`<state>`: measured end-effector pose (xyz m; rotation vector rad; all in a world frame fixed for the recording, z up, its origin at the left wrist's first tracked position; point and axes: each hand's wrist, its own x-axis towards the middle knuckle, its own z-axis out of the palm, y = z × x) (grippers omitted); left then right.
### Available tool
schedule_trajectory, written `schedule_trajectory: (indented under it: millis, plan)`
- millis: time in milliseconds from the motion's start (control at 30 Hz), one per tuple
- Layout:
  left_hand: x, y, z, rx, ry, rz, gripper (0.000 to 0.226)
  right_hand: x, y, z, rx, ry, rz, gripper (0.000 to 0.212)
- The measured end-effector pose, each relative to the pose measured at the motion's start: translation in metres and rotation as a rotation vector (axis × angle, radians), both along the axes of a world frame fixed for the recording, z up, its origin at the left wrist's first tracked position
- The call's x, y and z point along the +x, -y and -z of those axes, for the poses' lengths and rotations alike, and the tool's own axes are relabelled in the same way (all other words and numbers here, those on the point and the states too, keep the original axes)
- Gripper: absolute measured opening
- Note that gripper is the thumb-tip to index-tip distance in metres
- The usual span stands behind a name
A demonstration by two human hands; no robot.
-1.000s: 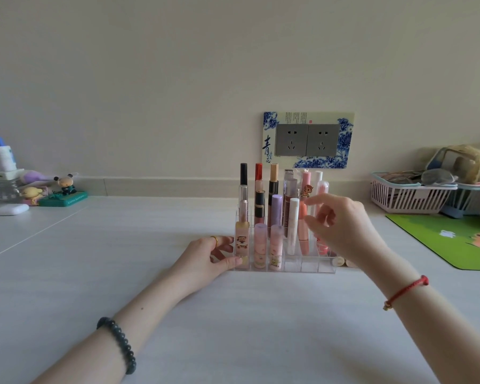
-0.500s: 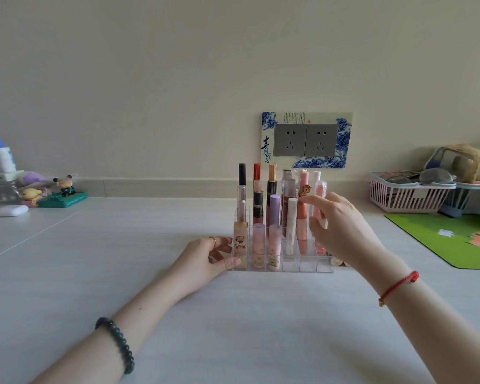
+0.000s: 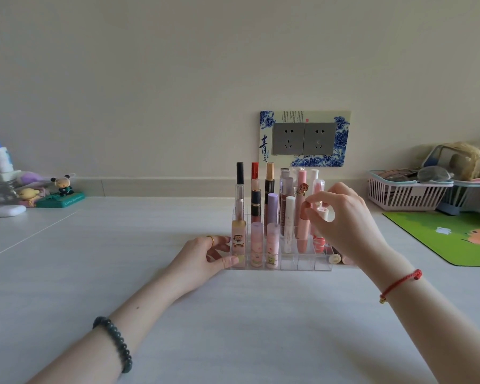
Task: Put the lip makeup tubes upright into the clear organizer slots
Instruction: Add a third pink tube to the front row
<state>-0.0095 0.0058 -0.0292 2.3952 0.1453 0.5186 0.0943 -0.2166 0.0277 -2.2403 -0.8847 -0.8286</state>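
— As we look down through the head camera, where does our left grip (image 3: 208,254) sit?
— Against the near left corner of the clear organizer (image 3: 302,263) on the counter (image 3: 233,314). Its thumb lies flat along the front wall and the other fingers rest loosely on the side wall. It is relaxed, touching rather than clutching. We see a gold ring (image 3: 211,239) on one finger and dark beads (image 3: 117,342) on that wrist.
— And our right grip (image 3: 344,220)?
— It is raised over the organizer's right side, fingertips and thumb pinching the white cap of a pink tube (image 3: 323,213). That tube stands upright, its foot down in a slot near the right end. A red string (image 3: 402,282) circles the wrist.
— Where are the other lip tubes (image 3: 272,214)?
— Most stand upright in the slots, with three pale ones in the front row at the left and taller ones behind. Two loose tubes (image 3: 335,258) lie flat on the counter just beside the organizer's right wall, partly hidden by our wrist.
— What lies around?
— We see a socket plate (image 3: 302,138) on the wall, a pink basket (image 3: 399,195) far right, a green mat (image 3: 441,236) before it, and figurines (image 3: 63,185) far left.
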Motion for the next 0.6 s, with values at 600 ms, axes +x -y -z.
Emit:
schedule_trajectory:
  millis: [600]
  plan:
    - [-0.0025, 0.002, -0.0024, -0.014, -0.016, -0.007, 0.035, 0.0059, 0.0041, -0.0034, 0.095, 0.027, -0.034, 0.019]
